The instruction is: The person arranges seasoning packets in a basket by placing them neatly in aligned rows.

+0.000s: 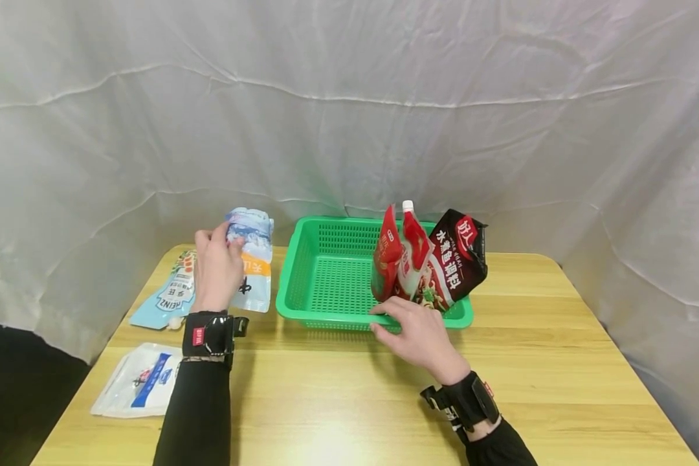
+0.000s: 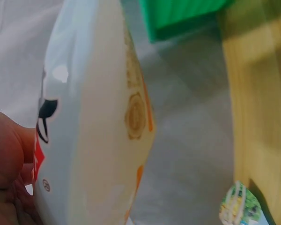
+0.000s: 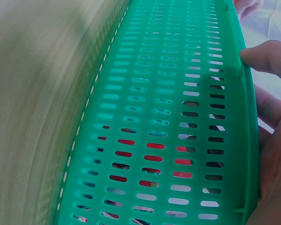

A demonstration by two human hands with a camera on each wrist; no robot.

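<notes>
My left hand [image 1: 218, 268] grips a blue and white pouch with an orange band [image 1: 256, 264] by its left side, to the left of the green basket [image 1: 288, 285]. In the left wrist view the pouch [image 2: 96, 117] stands on edge close to the camera and covers part of the fingers. My right hand [image 1: 416, 333] holds the basket's front rim, with the thumb [image 3: 269, 58] in front and the fingers over the edge. On the basket's right side stand a red pouch [image 1: 387, 255], a red pouch with a white cap [image 1: 413, 249] and a black seasoning bag [image 1: 460, 252].
A light blue Heinz pouch [image 1: 166, 301] lies on the wooden table [image 1: 338, 401] at the left, partly behind my left hand. Nearer me is a white packet with a blue stripe [image 1: 142, 382]. A pale grey curtain [image 1: 349, 142] hangs behind the table.
</notes>
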